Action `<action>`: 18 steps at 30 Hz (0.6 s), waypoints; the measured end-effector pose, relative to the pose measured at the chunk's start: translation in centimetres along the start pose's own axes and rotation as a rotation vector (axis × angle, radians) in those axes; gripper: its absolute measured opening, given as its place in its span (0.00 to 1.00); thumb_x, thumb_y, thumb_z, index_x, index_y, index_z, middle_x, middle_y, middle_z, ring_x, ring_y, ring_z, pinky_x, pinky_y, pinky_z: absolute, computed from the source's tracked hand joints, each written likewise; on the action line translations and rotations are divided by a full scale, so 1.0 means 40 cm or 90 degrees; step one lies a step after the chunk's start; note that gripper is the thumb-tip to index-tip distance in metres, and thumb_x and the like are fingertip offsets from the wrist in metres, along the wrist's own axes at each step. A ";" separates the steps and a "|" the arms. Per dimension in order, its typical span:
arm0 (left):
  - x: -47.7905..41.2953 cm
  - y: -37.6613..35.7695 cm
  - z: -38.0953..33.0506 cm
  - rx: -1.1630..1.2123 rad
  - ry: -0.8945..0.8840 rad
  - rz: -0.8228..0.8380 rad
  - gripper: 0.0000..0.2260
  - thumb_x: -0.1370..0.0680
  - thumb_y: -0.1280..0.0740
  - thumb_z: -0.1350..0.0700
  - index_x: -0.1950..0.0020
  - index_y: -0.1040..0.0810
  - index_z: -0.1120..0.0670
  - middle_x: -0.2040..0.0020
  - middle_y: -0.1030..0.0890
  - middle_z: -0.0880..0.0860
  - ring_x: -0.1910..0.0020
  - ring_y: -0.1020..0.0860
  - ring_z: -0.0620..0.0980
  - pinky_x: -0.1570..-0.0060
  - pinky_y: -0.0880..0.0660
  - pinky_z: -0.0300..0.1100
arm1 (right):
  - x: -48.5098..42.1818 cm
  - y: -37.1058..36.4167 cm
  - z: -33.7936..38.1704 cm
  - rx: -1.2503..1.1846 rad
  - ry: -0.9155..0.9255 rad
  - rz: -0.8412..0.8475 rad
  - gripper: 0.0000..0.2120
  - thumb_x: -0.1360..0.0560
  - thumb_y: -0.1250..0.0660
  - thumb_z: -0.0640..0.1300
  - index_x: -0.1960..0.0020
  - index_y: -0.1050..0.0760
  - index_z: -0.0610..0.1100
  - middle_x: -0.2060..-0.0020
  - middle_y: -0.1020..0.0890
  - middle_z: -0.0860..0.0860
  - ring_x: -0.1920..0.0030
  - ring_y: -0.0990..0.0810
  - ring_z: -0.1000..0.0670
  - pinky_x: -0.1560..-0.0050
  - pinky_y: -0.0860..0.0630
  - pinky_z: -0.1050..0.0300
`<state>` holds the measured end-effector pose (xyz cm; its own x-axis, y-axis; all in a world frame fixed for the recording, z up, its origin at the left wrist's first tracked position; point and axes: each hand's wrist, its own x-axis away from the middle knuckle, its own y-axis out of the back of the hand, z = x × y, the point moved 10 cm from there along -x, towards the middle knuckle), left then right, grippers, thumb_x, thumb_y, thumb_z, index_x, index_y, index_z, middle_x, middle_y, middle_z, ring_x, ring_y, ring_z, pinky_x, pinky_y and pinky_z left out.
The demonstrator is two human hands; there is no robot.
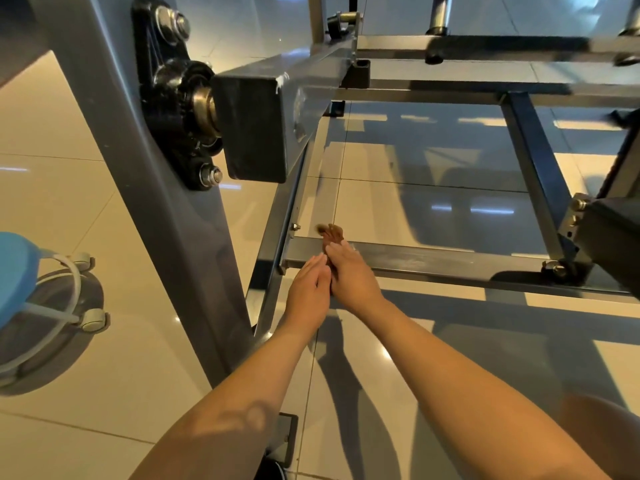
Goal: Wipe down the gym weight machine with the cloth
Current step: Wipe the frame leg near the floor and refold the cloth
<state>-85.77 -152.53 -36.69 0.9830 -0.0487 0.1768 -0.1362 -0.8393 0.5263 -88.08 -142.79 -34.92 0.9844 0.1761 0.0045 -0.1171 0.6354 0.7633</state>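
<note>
The brown cloth (331, 237) lies bunched on the low gray bar (450, 260) of the weight machine (252, 126), sticking out at 12 o'clock past the right hand (350, 276). That hand presses it down with fingers nearly straight, thumb hidden. The left hand (309, 287) is flat and holds nothing, touching the right hand at its 9 o'clock. A blue stool (15, 271) stands well apart at 9 o'clock.

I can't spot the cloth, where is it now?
Head view, centre: the cloth pokes out from under the right hand on the low frame bar, near its left end, beside the left hand.
</note>
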 end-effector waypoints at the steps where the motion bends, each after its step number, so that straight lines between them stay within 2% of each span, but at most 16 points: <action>1: -0.001 0.003 0.001 -0.002 0.000 0.000 0.19 0.13 0.46 0.54 0.22 0.32 0.53 0.22 0.33 0.48 0.22 0.40 0.42 0.26 0.47 0.34 | 0.005 0.002 -0.007 0.018 0.007 0.032 0.16 0.20 0.38 0.40 0.32 0.24 0.42 0.33 0.23 0.46 0.28 0.30 0.43 0.24 0.39 0.40; 2: -0.002 0.004 0.001 -0.019 -0.008 0.005 0.19 0.13 0.46 0.53 0.22 0.32 0.53 0.22 0.33 0.48 0.22 0.40 0.42 0.26 0.48 0.34 | 0.008 0.014 -0.034 0.049 0.001 0.041 0.21 0.20 0.38 0.39 0.27 0.28 0.43 0.27 0.26 0.47 0.25 0.34 0.44 0.22 0.44 0.41; 4: -0.002 0.001 0.001 -0.057 -0.025 0.026 0.20 0.13 0.46 0.52 0.22 0.33 0.52 0.21 0.34 0.47 0.22 0.41 0.41 0.26 0.49 0.33 | 0.016 0.076 -0.118 0.060 -0.070 -0.028 0.23 0.21 0.39 0.38 0.26 0.29 0.44 0.27 0.27 0.47 0.27 0.31 0.43 0.24 0.38 0.45; 6: -0.004 -0.002 0.005 -0.075 -0.024 0.041 0.20 0.13 0.47 0.51 0.21 0.34 0.51 0.21 0.35 0.45 0.22 0.42 0.40 0.26 0.49 0.33 | 0.012 0.127 -0.178 0.048 -0.166 -0.106 0.17 0.20 0.41 0.39 0.33 0.25 0.42 0.35 0.22 0.44 0.35 0.27 0.42 0.32 0.32 0.47; 7: -0.005 -0.004 0.006 -0.072 -0.022 0.040 0.20 0.13 0.47 0.51 0.21 0.34 0.51 0.21 0.35 0.45 0.22 0.42 0.40 0.26 0.49 0.33 | -0.002 0.119 -0.172 0.047 -0.181 -0.110 0.12 0.21 0.40 0.39 0.39 0.23 0.40 0.41 0.21 0.43 0.39 0.26 0.40 0.36 0.31 0.46; 9: -0.005 -0.005 0.004 -0.032 -0.009 0.016 0.20 0.13 0.47 0.52 0.22 0.33 0.52 0.22 0.34 0.46 0.22 0.40 0.41 0.27 0.48 0.33 | -0.040 0.058 -0.098 0.036 -0.130 -0.056 0.07 0.22 0.39 0.39 0.47 0.24 0.39 0.47 0.22 0.42 0.43 0.26 0.39 0.43 0.28 0.44; 11: -0.005 0.005 0.008 0.036 0.027 -0.020 0.19 0.13 0.46 0.53 0.22 0.31 0.52 0.23 0.32 0.47 0.24 0.37 0.41 0.26 0.45 0.34 | -0.056 -0.001 -0.017 0.035 -0.031 0.016 0.07 0.22 0.38 0.40 0.45 0.24 0.41 0.43 0.23 0.44 0.38 0.27 0.40 0.41 0.28 0.43; 13: -0.008 0.007 0.008 0.036 0.025 -0.018 0.19 0.13 0.45 0.53 0.23 0.31 0.52 0.23 0.31 0.47 0.23 0.37 0.42 0.25 0.44 0.36 | -0.037 0.007 -0.005 0.064 0.047 0.033 0.11 0.20 0.38 0.40 0.39 0.23 0.42 0.36 0.23 0.46 0.32 0.29 0.42 0.35 0.31 0.44; 14: -0.008 0.004 0.005 0.000 0.007 -0.005 0.19 0.13 0.46 0.53 0.22 0.32 0.52 0.23 0.32 0.47 0.23 0.38 0.43 0.25 0.45 0.36 | -0.028 0.033 -0.036 0.072 0.026 0.015 0.15 0.19 0.39 0.40 0.34 0.24 0.42 0.31 0.25 0.46 0.30 0.30 0.42 0.32 0.33 0.45; 16: -0.008 -0.004 0.001 -0.072 -0.017 0.015 0.20 0.13 0.47 0.52 0.21 0.33 0.52 0.22 0.34 0.47 0.22 0.40 0.43 0.26 0.49 0.33 | -0.003 0.103 -0.147 0.060 -0.113 -0.066 0.20 0.18 0.41 0.40 0.27 0.28 0.41 0.26 0.29 0.45 0.27 0.32 0.40 0.27 0.37 0.47; 17: -0.009 -0.008 -0.001 -0.092 -0.020 0.017 0.20 0.13 0.47 0.51 0.21 0.34 0.52 0.21 0.35 0.46 0.22 0.42 0.43 0.27 0.50 0.33 | 0.011 0.118 -0.173 0.040 -0.159 -0.099 0.20 0.18 0.41 0.40 0.27 0.28 0.39 0.27 0.28 0.43 0.28 0.32 0.39 0.26 0.37 0.45; 18: -0.012 -0.014 -0.002 -0.100 -0.019 0.014 0.20 0.13 0.48 0.51 0.21 0.34 0.52 0.21 0.36 0.46 0.22 0.42 0.43 0.27 0.51 0.33 | 0.016 0.118 -0.155 0.030 -0.151 -0.113 0.18 0.19 0.41 0.39 0.31 0.26 0.37 0.32 0.25 0.41 0.30 0.30 0.38 0.27 0.35 0.42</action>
<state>-86.17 -152.00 -36.98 0.9825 -0.0846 0.1658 -0.1731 -0.7425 0.6471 -88.82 -135.01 -35.32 0.9928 -0.1192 0.0146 0.0607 0.6033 0.7952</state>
